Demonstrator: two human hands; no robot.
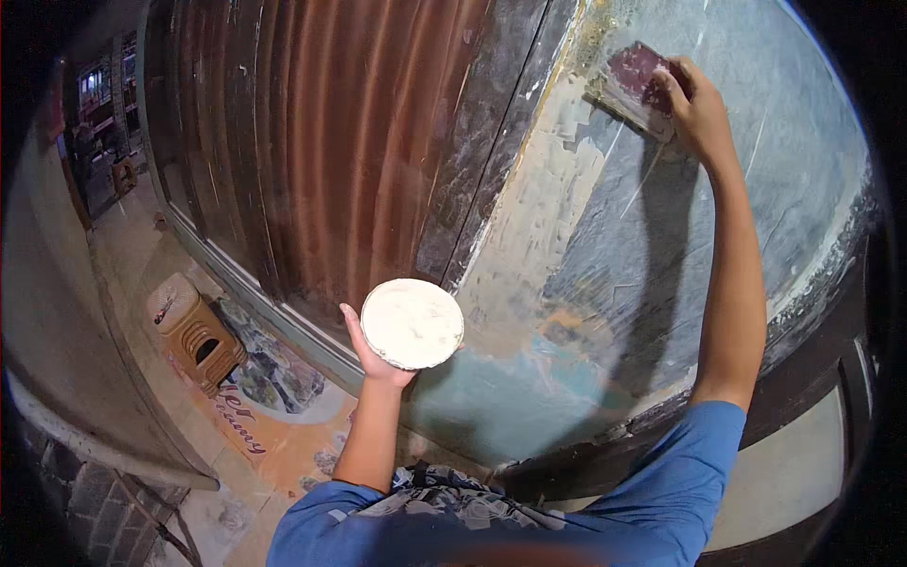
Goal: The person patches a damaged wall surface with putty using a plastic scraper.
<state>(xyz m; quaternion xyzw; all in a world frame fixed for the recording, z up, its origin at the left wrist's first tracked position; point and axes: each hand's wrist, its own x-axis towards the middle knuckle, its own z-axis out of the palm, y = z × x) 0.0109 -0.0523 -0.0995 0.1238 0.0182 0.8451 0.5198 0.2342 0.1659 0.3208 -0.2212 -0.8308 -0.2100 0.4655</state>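
My left hand (377,367) supports a round tub (408,366) from below and the side, its fingers mostly hidden under it. White paste (414,323) fills the tub nearly to the rim. At the upper right, my right hand (697,106) grips a flat, dark red putty spreader (639,77) with pale smears on it. The spreader lies against the grey-blue wall (605,250), its lower edge tilted down to the right. Left of it, a band of pale filler (529,203) runs down the wall beside the dark post (487,151).
Brown ribbed panelling (364,142) stands left of the post. On the floor at left are a tan plastic stool (200,340) and a printed sheet (298,439). A dark-framed panel (803,463) stands at lower right. Thin sticks (156,515) lean at lower left.
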